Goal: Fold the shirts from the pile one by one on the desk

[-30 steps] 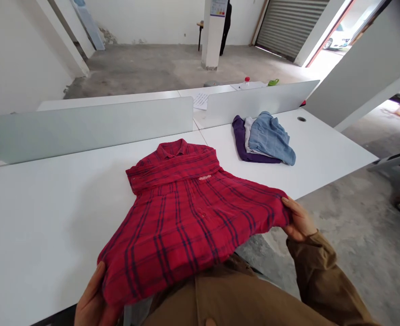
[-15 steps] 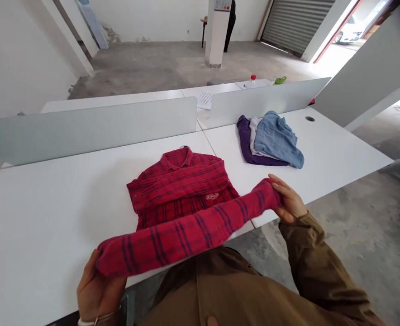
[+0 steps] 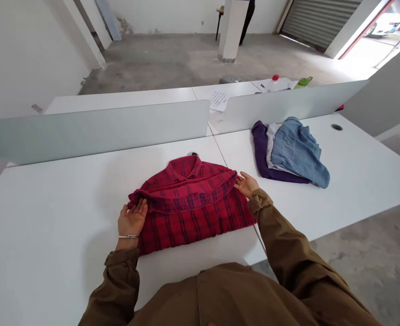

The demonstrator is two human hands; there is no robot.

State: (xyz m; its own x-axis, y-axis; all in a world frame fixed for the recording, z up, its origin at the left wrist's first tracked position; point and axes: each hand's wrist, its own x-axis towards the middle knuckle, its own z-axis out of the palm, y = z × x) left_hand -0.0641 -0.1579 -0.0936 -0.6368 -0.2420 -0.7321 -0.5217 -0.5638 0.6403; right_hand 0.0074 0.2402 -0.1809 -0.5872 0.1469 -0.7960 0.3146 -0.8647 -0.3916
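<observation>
A red plaid shirt [image 3: 193,222] lies folded on the white table [image 3: 57,217], its collar toward the divider. Its hem edge is folded up across the front, just below the collar. My left hand [image 3: 134,219] is at the left end of this folded edge, fingers curled around the cloth. At the right end, my right hand [image 3: 245,184] has its fingertips on the corner, with the thumb above. Farther right lie a purple garment [image 3: 261,149], a pale one [image 3: 271,140] and a blue one [image 3: 297,147], overlapping in a pile.
A low frosted divider [image 3: 118,129] runs behind the shirt. Beyond it are a paper [image 3: 218,101], a bottle with a red cap [image 3: 274,83] and a green object [image 3: 303,82]. A person's dark-clothed leg [image 3: 247,20] shows behind the pillar [image 3: 232,31].
Both hands have moved forward, away from my body, carrying the raised lower part of the shirt up over its front. The view has shifted slightly.
</observation>
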